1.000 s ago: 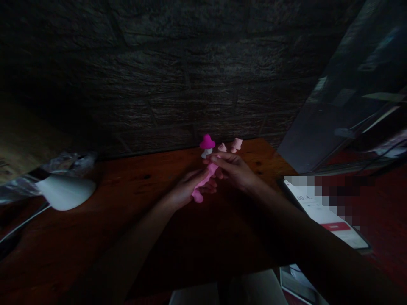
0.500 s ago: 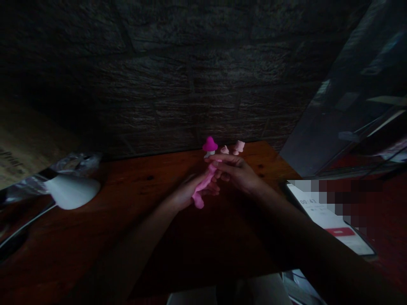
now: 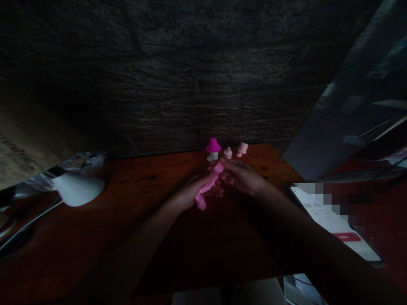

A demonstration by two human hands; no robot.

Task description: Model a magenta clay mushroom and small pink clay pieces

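A long, lumpy strip of pink modelling clay (image 3: pixel 208 185) lies along my left hand (image 3: pixel 190 192), its thicker lower end hanging past the palm. My left fingers curl around it from below. At the strip's upper end, my right hand (image 3: pixel 243 177) pinches the clay between thumb and fingers. Just beyond my hands stands a mushroom-like figure (image 3: pixel 213 145) with a bright magenta cap and a whitish stem. To its right are a small pale pink swirled piece (image 3: pixel 227 152) and a pale pink block-shaped piece (image 3: pixel 243 148) on a smaller lump.
The wooden table (image 3: pixel 127 182) meets a dark brick wall (image 3: pixel 178 84). At left are a white cone-shaped object (image 3: pixel 79 188) with a cable, clear plastic wrapping (image 3: pixel 90 163) and a brown printed package (image 3: pixel 28 148). A lit phone or tablet (image 3: pixel 337 220) lies at right.
My right fingers have drawn closer together at the upper end of the clay, uncovering more of the mushroom's stem. The whole view has shifted slightly.
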